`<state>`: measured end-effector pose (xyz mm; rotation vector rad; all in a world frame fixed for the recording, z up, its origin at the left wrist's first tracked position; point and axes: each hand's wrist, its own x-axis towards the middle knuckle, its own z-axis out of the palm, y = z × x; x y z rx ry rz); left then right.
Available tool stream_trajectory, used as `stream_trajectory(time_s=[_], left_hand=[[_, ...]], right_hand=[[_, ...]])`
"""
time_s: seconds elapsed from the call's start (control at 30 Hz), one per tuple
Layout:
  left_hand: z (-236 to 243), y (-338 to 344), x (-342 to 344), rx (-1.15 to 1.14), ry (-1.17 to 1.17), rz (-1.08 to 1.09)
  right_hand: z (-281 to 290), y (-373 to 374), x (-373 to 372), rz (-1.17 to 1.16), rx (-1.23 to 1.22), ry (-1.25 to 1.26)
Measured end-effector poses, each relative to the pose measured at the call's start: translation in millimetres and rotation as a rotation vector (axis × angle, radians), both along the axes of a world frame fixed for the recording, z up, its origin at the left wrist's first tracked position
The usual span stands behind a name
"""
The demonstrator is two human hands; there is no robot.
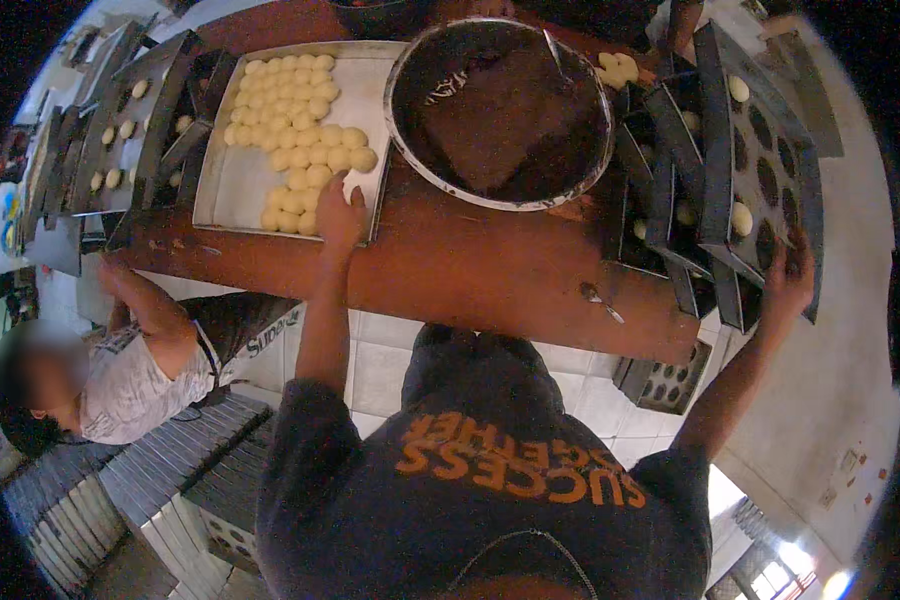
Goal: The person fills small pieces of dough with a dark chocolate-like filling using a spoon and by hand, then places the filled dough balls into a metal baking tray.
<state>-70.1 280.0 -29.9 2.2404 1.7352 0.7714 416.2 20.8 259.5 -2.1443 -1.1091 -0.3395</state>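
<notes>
L hand [342, 215] at dough balls [295, 150], R hand [792, 275] at dark pan's [718, 190] edge, both grips unclear; uneven R-side pressure cd. tip pan, spilling its dough pcs.

Shows a small spoon [608, 308] lying near the front edge of the brown table [470, 265]. Includes, at left, a co-worker [135, 400] in a pale patterned shirt and dark trousers, one arm out toward the table. Has white floor tiles [382, 365] below, ribbed grey stacks [165, 460] at lower left, bright glare [796, 557] at lower right.
</notes>
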Motion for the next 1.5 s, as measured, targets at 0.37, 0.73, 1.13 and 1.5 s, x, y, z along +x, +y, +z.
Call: stream_trajectory(time_s=[0.37,0.73,1.13,1.5], left_hand=[[-61,67,12,-0.074,-0.307,0.123],[25,-210,75,-0.832,-1.721,0.093],[-14,-248,80,-0.077,-0.254,0.092],[-8,-205,60,-0.913,-0.585,-0.015]], right_hand=[[-165,-72,-131,0.177,-0.452,0.426],[-336,-134,-43,0.502,-0.513,-0.005],[-258,-65,-52,0.757,-0.766,0.020],[-168,172,-174,0.819,-0.347,-0.044]])
